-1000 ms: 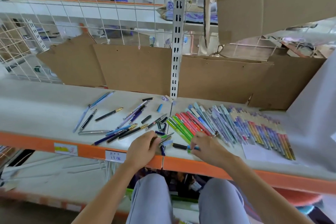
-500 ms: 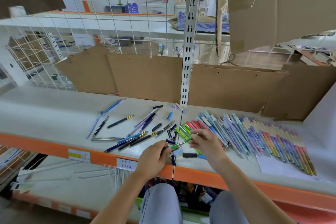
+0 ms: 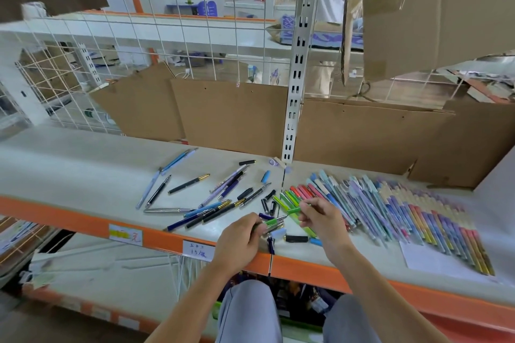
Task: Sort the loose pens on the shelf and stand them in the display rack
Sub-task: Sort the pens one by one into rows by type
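Two bare forearms, no sleeves, watch or rings showing below the left hand [image 3: 242,237] and right hand [image 3: 320,218]. Light grey-blue trousers [image 3: 248,312] over both knees.

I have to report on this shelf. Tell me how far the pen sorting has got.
Done: a colour-ordered row of pens lies flat on the shelf.
In hand: the left hand grips green pens; the right hand pinches a green piece.
Left: scattered pens and loose caps remain unsorted. No display rack is in view, so nothing stands yet.
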